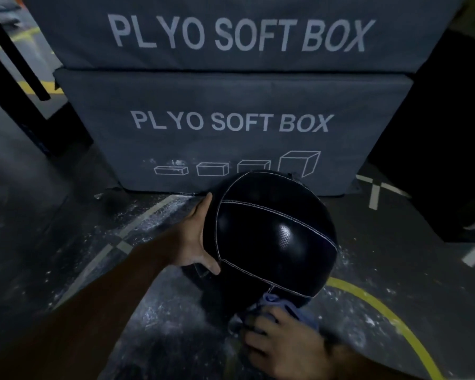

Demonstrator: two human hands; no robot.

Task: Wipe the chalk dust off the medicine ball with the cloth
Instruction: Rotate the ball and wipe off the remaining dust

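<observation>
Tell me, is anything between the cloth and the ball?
Nothing visible. The right hand grips the cloth against the near underside of the ball, with no object between them. The left hand lies flat on the ball's left side, away from the cloth.

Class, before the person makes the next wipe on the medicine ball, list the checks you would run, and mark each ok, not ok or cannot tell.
1. Left hand steadies the medicine ball: ok.
2. Right hand grips the cloth: ok.
3. Cloth touches the ball's near underside: ok.
4. Visible top panels free of chalk: ok.
5. Hidden underside clean: cannot tell.
6. Floor free of chalk: not ok, white dust lies around the ball.
</observation>
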